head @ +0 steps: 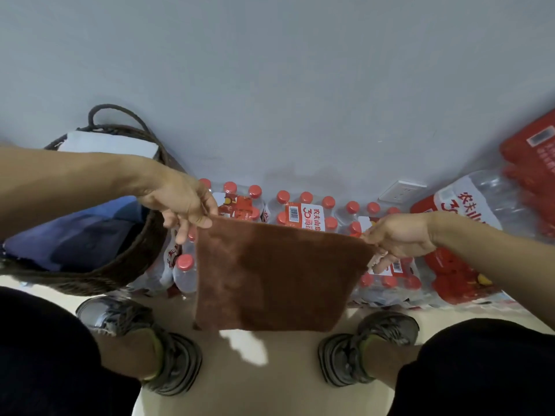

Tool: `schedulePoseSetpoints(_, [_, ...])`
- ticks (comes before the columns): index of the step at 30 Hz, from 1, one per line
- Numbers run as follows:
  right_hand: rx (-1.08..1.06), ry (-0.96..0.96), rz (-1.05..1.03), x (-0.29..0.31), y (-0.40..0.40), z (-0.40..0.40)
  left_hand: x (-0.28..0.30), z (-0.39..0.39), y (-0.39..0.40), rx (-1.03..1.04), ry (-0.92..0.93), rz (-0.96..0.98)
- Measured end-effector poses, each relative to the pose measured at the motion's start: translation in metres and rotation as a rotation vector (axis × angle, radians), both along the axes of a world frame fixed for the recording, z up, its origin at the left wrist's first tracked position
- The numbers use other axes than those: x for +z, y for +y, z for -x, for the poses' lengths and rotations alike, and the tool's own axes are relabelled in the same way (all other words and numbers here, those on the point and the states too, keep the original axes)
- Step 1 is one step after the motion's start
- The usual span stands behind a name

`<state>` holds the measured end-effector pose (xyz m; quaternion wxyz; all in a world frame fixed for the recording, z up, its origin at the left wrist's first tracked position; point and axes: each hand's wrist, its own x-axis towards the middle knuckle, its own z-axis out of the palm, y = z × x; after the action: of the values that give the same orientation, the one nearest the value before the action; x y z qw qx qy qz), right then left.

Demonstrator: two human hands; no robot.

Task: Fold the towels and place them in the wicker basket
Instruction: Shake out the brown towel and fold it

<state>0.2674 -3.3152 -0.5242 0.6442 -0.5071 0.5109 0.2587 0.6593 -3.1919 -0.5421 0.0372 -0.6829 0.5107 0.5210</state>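
A brown towel (276, 277) hangs flat in the air in front of me, held by its two top corners. My left hand (180, 202) pinches the upper left corner and my right hand (399, 235) pinches the upper right corner. The dark wicker basket (126, 265) stands on the floor at the left, under my left forearm. Inside it lie a blue towel (75, 232) and a white folded towel (111, 144) at its far side.
Shrink-wrapped packs of red-capped water bottles (303, 211) line the grey wall behind the towel, and more red packs (531, 163) are stacked at the right. A wall socket (402, 190) sits low on the wall. My shoes (366, 346) and knees frame the pale floor below.
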Motion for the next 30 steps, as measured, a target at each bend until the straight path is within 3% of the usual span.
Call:
schedulePoseSetpoints(3, [0.012, 0.086, 0.353, -0.017, -0.001, -0.018, -0.005, 0.005, -0.007, 0.099, -0.064, 0.016])
schedulePoseSetpoints(6, [-0.11, 0.111, 0.629, -0.036, -0.009, -0.035, -0.015, 0.009, -0.017, 0.291, -0.065, 0.048])
schedulePoseSetpoints(10, [-0.502, 0.003, 0.536, -0.059, -0.02, -0.056, -0.046, 0.011, -0.031, 0.586, 0.046, 0.081])
schedulePoseSetpoints(15, [-0.755, -0.1, 0.583, -0.081, -0.038, -0.075, -0.07, 0.011, -0.047, 0.669, -0.065, 0.235])
schedulePoseSetpoints(18, [-0.637, -0.136, 0.661, -0.092, -0.042, -0.082, -0.072, 0.011, -0.055, 0.551, -0.214, 0.311])
schedulePoseSetpoints(21, [-0.393, -0.051, 0.742, -0.09, -0.041, -0.085, -0.076, 0.013, -0.062, 0.466, -0.389, 0.402])
schedulePoseSetpoints(24, [-0.215, -0.013, 0.916, -0.084, -0.034, -0.083, -0.079, 0.027, -0.064, 0.356, -0.423, 0.509])
schedulePoseSetpoints(27, [-0.023, 0.013, 1.044, -0.084, -0.022, -0.076, -0.075, 0.049, -0.057, 0.068, -0.503, 0.667])
schedulePoseSetpoints(30, [0.251, 0.199, 0.92, -0.089, -0.012, -0.056, -0.074, 0.076, -0.037, -0.34, -0.584, 0.673])
